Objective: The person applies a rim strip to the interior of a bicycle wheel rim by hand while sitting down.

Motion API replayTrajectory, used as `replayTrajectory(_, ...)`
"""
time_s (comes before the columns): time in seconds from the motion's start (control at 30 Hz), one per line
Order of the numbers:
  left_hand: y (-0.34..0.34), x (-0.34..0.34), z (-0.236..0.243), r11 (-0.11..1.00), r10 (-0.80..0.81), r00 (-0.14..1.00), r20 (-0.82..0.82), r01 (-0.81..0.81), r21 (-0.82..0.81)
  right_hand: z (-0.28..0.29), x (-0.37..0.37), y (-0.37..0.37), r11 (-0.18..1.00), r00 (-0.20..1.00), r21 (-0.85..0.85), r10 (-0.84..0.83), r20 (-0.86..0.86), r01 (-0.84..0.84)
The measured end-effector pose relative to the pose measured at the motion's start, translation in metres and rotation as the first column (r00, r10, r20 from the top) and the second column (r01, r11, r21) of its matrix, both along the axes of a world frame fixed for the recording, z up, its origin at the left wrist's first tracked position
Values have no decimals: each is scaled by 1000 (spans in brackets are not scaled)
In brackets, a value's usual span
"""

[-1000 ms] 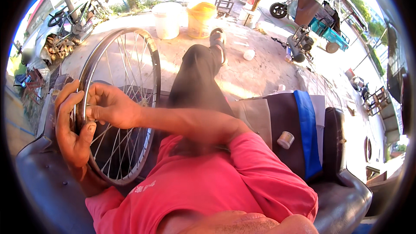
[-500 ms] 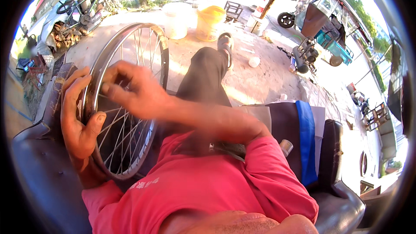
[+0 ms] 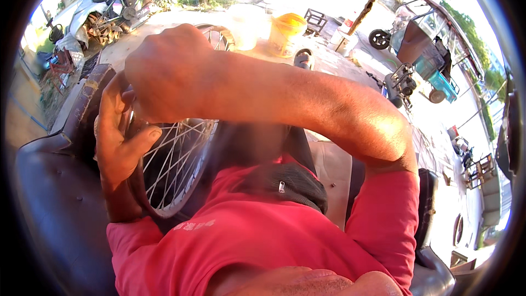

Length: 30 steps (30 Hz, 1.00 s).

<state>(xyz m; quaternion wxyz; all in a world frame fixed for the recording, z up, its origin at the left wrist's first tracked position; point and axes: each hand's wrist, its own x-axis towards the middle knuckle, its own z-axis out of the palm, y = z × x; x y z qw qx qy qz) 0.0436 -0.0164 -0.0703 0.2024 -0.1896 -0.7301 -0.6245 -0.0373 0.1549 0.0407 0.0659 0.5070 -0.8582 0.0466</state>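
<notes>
A spoked bicycle wheel (image 3: 178,159) stands upright on the left side of my lap, its metal rim facing me at an angle. My left hand (image 3: 123,142) cups the rim from its outer left side, thumb pointing inward and fingers curled around it. Across my body reaches my right arm, and my right hand (image 3: 170,74) is closed over the top left of the rim, beside the left fingertips. The back of that hand, slightly blurred, hides its fingertips and whatever they grip. It also covers much of the upper wheel.
I sit in a dark padded armchair (image 3: 60,186). A yellow bucket (image 3: 286,33) and a whitish bucket (image 3: 244,24) stand ahead. Bicycles and scrap (image 3: 118,13) lie far left. A three-wheeled cart (image 3: 433,57) and a small machine (image 3: 400,83) are at the right.
My right hand has risen and closed over the rim, its elbow swinging up and outward. The left fingers have curled in more. The view has shifted, and my right arm now covers the blue strip.
</notes>
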Motion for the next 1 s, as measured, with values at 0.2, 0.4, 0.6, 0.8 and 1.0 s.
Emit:
replayTrajectory(0.2,-1,1,-1,997,75,997,-8,-75,15,14,8,-10,997,998,59,59,-21,-58)
replayTrajectory(0.4,-2,-1,-1,997,41,998,-39,-39,62,21,5,-16,987,960,100,-143,240,122)
replayTrajectory(0.6,-1,-3,0,980,178,976,-123,-188,-71,11,13,-3,987,949,-154,3,316,48)
replayTrajectory(0.8,-10,-3,5,988,134,991,-24,-135,-71,-5,2,62,950,932,-298,21,361,93)
replayTrajectory(1.0,-15,-4,9,995,61,989,134,-50,-82,-135,-54,223,844,777,-240,-282,563,480)
